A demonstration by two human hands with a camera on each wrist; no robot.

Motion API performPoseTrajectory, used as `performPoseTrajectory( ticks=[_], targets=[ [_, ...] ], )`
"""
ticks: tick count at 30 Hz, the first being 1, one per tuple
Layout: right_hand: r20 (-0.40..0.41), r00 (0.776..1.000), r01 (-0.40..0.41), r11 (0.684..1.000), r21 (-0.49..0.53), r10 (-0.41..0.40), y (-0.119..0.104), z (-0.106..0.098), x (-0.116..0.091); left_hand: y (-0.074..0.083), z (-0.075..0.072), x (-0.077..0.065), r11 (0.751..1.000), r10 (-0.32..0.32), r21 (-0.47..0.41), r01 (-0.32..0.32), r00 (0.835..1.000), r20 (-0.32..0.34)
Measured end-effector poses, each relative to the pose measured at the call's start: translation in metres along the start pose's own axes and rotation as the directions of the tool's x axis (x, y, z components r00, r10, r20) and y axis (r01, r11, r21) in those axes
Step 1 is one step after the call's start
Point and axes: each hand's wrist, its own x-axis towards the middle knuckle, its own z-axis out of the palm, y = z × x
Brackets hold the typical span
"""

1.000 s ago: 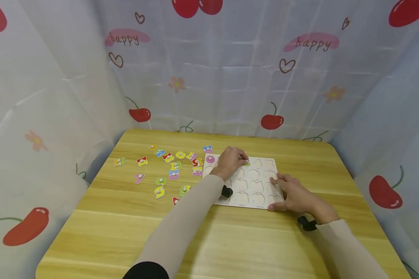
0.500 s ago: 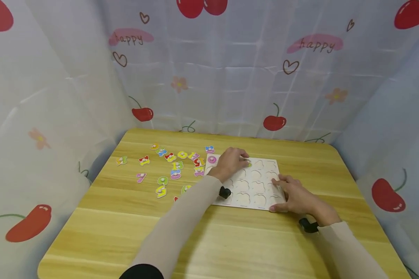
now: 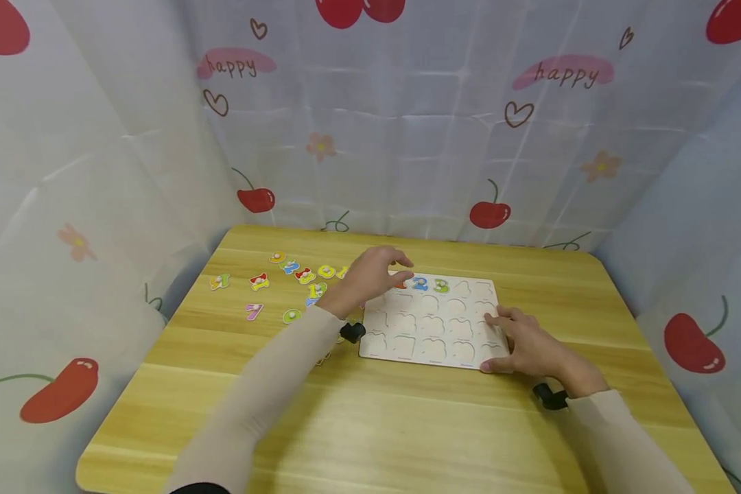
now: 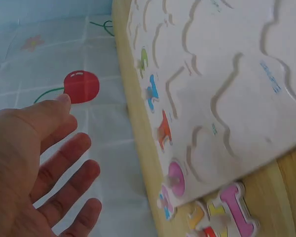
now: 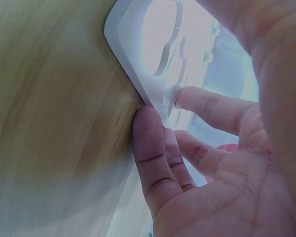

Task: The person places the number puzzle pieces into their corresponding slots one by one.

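Note:
A white number puzzle board [image 3: 416, 336] lies on the table, with shaped recesses across it. In its far row sit a blue 2 [image 3: 420, 283], a green 3 [image 3: 441, 285] and an orange-red 1 [image 4: 164, 131], beside a pink round piece [image 4: 176, 178]. My left hand [image 3: 370, 278] hovers over the board's far left corner, fingers apart and loosely bent, holding nothing. My right hand [image 3: 527, 346] rests at the board's right side, with the thumb at the near corner and a fingertip on the top surface. The left hand hides part of the far row in the head view.
Several loose knobbed number pieces lie left of the board, among them a purple 7 [image 3: 254, 311], a red and yellow 1 [image 3: 259, 281] and a green piece [image 3: 291, 315]. The wooden table [image 3: 395, 425] meets a cherry-printed curtain [image 3: 370, 158] at its back.
My left hand has let go of the green 3 and moved left, uncovering the far-row pieces. The right hand stays at the board's right edge. The head view has shifted slightly.

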Motion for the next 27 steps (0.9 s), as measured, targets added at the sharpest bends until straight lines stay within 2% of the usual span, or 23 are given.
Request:
performPoseTrajectory(
  ticks=[4,10,18,23,27],
  targets=[
    [0.002,1.000,-0.001,1.000,0.000,0.001,0.001,-0.001,0.000,-0.018,-0.015,-0.022,1.000,0.015,0.016,-0.015,1.000,0.002],
    [-0.001,1.000,0.001,1.000,-0.007,-0.001,0.002,-0.001,-0.001,-0.041,-0.030,-0.058,0.999,0.033,0.034,-0.035,0.999,0.041],
    [0.000,1.000,0.006,1.000,0.008,-0.006,0.003,-0.002,-0.001,-0.064,-0.041,-0.113,0.998,0.000,0.068,-0.005,0.997,0.073],
    [0.002,1.000,0.007,1.000,0.011,-0.007,0.004,-0.003,0.000,-0.075,-0.045,-0.148,0.993,0.035,0.106,-0.046,0.994,0.107],
    [0.004,1.000,-0.001,1.000,0.011,0.001,0.005,-0.002,0.000,-0.083,-0.045,-0.169,0.995,0.055,0.077,-0.065,0.990,0.131]
  ],
)
